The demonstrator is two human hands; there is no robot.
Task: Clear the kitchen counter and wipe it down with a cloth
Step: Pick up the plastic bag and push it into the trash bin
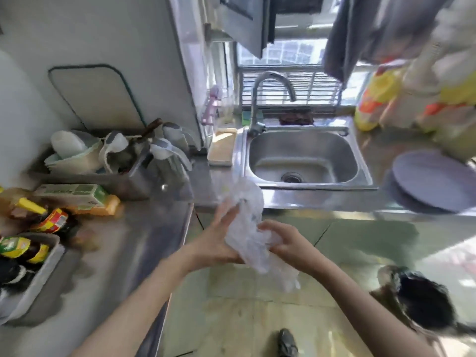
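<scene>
In the head view, the left hand (219, 238) and right hand (286, 243) each gripped a crumpled clear plastic bag (247, 228) with curled fingers, near the sink (304, 155) and off the table (123, 240). Clearing seemed underway; binning the bag looked next. Bottle labels (51, 222) were unreadable.

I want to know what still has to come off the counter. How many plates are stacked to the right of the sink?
2 purple plates, stacked on the counter right of the sink, the upper one shifted off the lower. The picture is blurred, so a third beneath may be hidden.
</scene>
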